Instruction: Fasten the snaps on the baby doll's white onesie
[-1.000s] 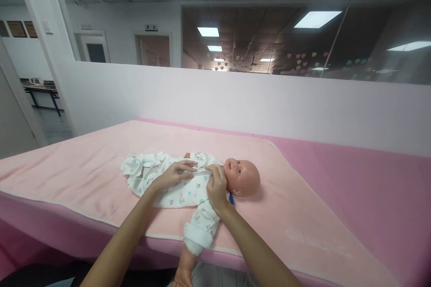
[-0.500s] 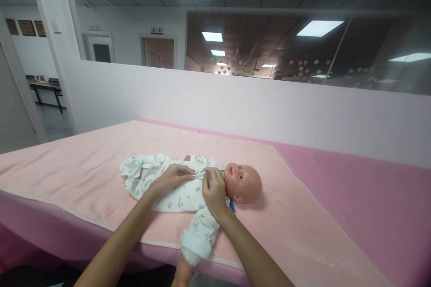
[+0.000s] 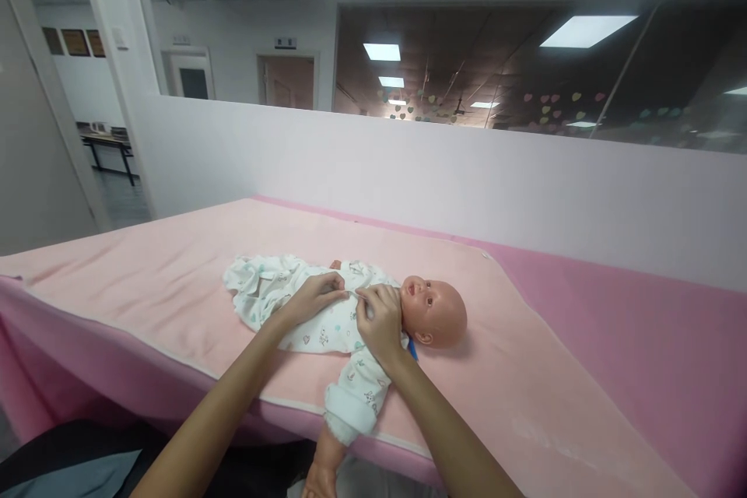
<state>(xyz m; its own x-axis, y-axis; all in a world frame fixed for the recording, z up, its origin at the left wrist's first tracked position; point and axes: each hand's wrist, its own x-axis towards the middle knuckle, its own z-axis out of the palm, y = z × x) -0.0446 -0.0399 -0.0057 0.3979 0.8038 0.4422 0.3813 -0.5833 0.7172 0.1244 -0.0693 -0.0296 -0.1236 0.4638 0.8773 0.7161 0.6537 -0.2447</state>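
A baby doll (image 3: 436, 314) lies on its back with its head to the right, dressed in a white printed baby outfit (image 3: 327, 333). Over the doll's chest, my left hand (image 3: 315, 297) has its thumb and fingers pinched together at the front of the outfit. My right hand (image 3: 380, 319) is curled beside it near the doll's neck, fingertips closed on the same cloth. What lies between the fingertips is small and partly hidden. One doll arm (image 3: 327, 459) hangs over the near edge, its sleeve cuff folded back. A bit of blue (image 3: 412, 348) shows below the neck.
A peach blanket (image 3: 502, 389) covers much of the pink padded table (image 3: 636, 311). Behind it rises a low white wall (image 3: 408, 163) with glass above. To the far left, a doorway shows a dark table (image 3: 108, 140).
The view has turned slightly left and down. Both hands stay at the chest; the left fingers have curled in more, and the cloth pulled up between the hands shows less.
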